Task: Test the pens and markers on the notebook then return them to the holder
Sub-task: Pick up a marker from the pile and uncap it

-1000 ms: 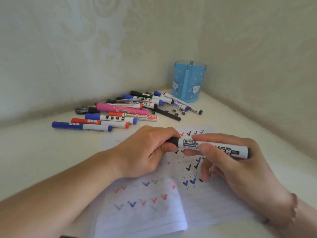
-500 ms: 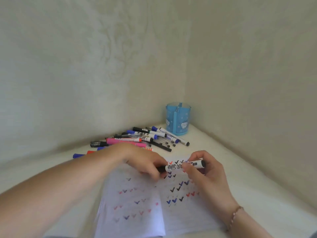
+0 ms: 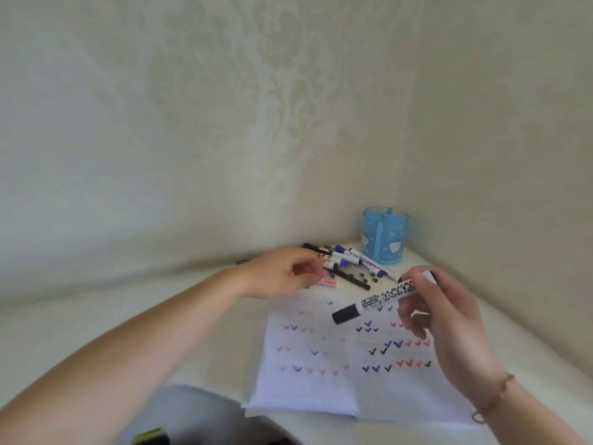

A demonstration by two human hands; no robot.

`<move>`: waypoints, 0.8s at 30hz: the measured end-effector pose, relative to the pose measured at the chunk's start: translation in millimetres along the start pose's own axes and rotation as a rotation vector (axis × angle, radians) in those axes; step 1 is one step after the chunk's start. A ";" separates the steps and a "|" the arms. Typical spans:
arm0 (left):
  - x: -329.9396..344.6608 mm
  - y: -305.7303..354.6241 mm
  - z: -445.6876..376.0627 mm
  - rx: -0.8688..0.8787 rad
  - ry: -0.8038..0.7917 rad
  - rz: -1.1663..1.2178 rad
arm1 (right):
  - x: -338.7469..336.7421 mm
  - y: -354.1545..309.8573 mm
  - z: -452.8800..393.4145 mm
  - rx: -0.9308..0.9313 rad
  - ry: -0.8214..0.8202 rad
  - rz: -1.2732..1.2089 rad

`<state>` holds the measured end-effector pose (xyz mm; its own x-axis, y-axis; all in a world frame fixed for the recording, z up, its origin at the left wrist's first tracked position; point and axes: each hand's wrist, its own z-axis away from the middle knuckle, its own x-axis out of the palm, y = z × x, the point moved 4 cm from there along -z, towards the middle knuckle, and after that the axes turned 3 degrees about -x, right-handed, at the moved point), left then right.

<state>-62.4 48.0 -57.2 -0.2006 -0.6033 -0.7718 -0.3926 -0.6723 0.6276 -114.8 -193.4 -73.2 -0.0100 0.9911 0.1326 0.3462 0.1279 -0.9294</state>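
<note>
Head view: right hand (image 3: pixel 449 319) grips the capped marker (image 3: pixel 375 300) above the notebook (image 3: pixel 321 390); left hand (image 3: pixel 282 277), fingers loosely curled, holds nothing.

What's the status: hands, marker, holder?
Right hand grips capped black-and-white marker over notebook. Left hand blurred above pen pile. Blue plastic holder unobstructed.

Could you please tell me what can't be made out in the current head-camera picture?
- Left hand: motion-blurred, so whether it pinches anything is unclear.
- Pile of pens: its left part is hidden behind that hand.
- Blue holder: its inside is too small to see.
- Marker in the right hand: its rear end is covered by the fingers.
</note>
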 end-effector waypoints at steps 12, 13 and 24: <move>-73.2 -87.6 350.9 -0.373 0.630 -0.154 | 237.9 -16.9 87.4 -0.094 -0.783 0.081; -67.5 -93.1 371.7 -0.407 0.649 -0.161 | 253.0 -11.5 102.0 -0.118 -0.839 0.120; -43.5 -112.6 427.7 -0.490 0.674 -0.160 | 312.4 74.6 164.0 -0.101 -1.115 0.634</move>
<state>-393.3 333.4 -137.9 0.4630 -0.5076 -0.7267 0.0935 -0.7873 0.6095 -246.0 131.7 -157.6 -0.5762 0.3782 -0.7245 0.6476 -0.3296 -0.6871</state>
